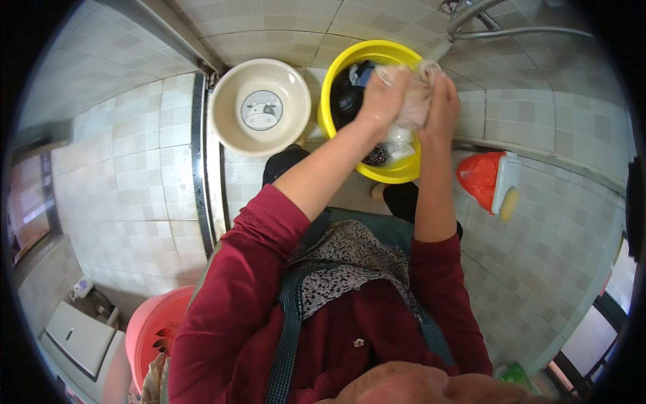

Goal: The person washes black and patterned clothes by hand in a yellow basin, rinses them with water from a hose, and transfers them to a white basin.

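Note:
Above a yellow bucket, my left hand and my right hand both grip a wet-looking pale cloth. It is bunched between them, with one twisted end sticking up by the right fingers. Dark fabric fills the left side of the bucket below. White cloth and a dark speckled cloth lie near its front. My forearms and the held cloth hide part of the bucket's contents.
A cream basin with a cow-face print stands left of the bucket. To the right are a red plastic bag in a pale holder and a yellowish brush or sponge. A metal shower hose hangs top right. A pink tub stands lower left.

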### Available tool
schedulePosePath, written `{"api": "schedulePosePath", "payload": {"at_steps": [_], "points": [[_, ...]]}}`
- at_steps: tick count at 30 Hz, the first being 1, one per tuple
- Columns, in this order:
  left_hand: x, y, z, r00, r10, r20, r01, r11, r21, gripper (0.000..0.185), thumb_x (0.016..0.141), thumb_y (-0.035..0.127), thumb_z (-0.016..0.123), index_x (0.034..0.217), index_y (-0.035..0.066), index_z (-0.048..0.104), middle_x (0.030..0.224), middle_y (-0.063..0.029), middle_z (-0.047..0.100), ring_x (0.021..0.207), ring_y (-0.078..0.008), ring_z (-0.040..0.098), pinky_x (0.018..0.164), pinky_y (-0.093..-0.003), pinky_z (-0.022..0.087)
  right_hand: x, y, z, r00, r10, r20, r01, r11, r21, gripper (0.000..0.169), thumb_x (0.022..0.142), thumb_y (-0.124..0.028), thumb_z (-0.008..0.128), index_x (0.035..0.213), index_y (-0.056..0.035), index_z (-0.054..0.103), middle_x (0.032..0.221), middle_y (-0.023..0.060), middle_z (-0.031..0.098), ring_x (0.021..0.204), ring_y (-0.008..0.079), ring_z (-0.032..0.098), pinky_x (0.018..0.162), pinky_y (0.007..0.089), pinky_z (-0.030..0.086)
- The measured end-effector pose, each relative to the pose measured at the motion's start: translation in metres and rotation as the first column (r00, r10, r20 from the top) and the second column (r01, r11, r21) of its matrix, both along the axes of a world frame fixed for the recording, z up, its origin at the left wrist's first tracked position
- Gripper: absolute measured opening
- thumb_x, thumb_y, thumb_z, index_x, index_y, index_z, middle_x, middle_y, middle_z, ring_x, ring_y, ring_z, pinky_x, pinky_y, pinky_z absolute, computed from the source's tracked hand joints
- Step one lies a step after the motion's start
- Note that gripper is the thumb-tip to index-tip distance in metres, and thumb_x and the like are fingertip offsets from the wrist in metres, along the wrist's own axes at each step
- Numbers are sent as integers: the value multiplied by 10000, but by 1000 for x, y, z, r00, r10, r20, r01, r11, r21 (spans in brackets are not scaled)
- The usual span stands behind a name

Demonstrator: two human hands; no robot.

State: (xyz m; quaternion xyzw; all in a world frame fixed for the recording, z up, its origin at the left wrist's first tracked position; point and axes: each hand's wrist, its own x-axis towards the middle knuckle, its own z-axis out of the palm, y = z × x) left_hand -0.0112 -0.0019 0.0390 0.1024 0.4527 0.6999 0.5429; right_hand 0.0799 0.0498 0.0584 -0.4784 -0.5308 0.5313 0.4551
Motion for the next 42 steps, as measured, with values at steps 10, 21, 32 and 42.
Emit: {"api": "schedulePosePath", "payload": {"at_steps": [10,21,32,42], "points": [[-205,-100,-106,836,-270,-477,9,876,-482,756,853,421,655,1440,50,356,1346,-203,500,1253,-284,476,998,-359,410,-26,-23,-2,836,354,419,-447,883,145,349,901,-234,591,1190,-39,599,1103,124,658,917,215,642,799,317,492],[-166,-65,-64,687,-395,-610,68,871,-486,437,923,330,557,1243,33,565,1049,-93,670,892,-191,630,744,-335,480,110,-3,-53,918,212,335,-162,972,-171,272,939,-193,538,1148,-37,614,1004,88,649,796,164,676,612,258,518],[-54,64,-100,-136,-737,-662,87,656,-749,675,829,503,595,1413,217,417,1455,-200,368,1285,-409,409,1015,-559,363,109,-20,-54,822,279,496,-331,943,19,239,877,-186,568,1025,-14,640,944,212,652,791,354,643,726,393,501],[63,51,-171,-426,-835,-348,140,319,-937,766,860,470,566,1495,205,228,1551,-158,164,1407,-429,152,1057,-657,225,124,-24,-33,758,322,567,-391,920,0,215,894,-179,575,1017,-7,612,987,192,601,869,369,613,781,417,487]]}}
